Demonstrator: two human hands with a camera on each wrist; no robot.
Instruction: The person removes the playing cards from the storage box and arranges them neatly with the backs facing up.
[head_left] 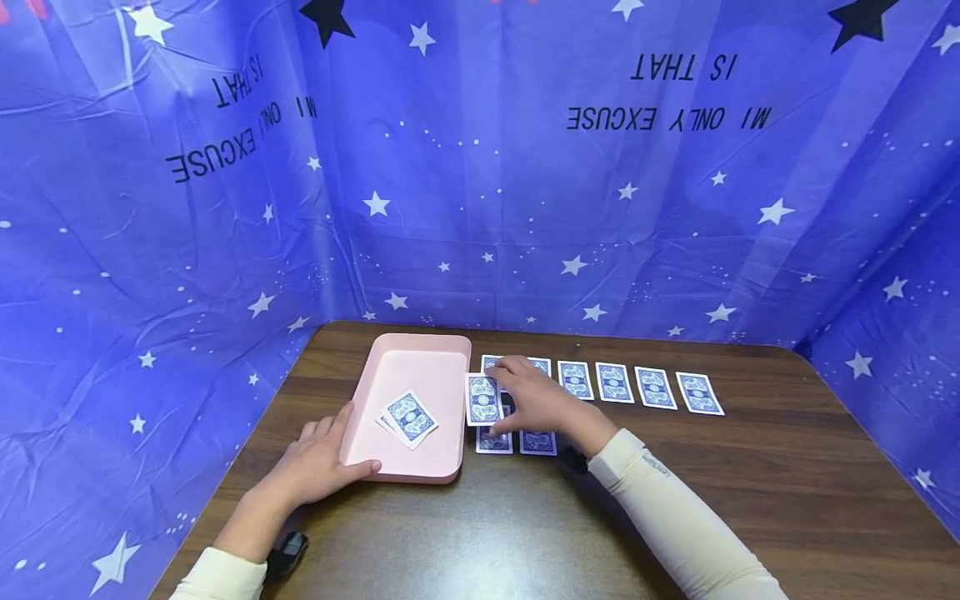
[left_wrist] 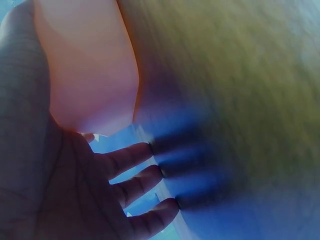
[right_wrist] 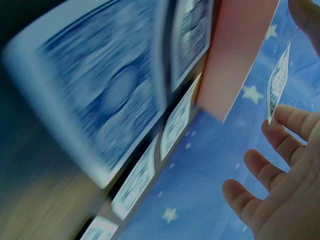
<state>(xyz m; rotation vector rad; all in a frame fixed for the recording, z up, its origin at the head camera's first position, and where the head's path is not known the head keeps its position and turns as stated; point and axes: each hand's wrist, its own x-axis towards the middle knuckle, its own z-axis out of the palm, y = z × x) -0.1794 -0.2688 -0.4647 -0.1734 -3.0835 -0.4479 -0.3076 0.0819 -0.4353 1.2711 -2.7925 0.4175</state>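
Between the thumb and fingertips of my right hand (head_left: 536,398), a playing card (head_left: 483,400) is pinched, blue patterned back upward. It is held above the table, beside the right rim of a pink tray (head_left: 460,392). Edge-on, the same card (right_wrist: 279,82) shows in the right wrist view. My left hand (head_left: 318,454) rests against the tray's near left corner, thumb over the front rim. Its other fingers look fairly straight along the left side in the left wrist view, where the tray wall (left_wrist: 95,65) shows. Inside the tray lie overlapping cards (head_left: 411,418), backs up.
A row of face-down cards (head_left: 615,382) runs along the far side of the brown wooden table (head_left: 570,533), right of the tray. Nearer cards (head_left: 538,443) lie below my right hand, partly covered. A blue star-patterned curtain (head_left: 480,208) surrounds the table's back and sides.
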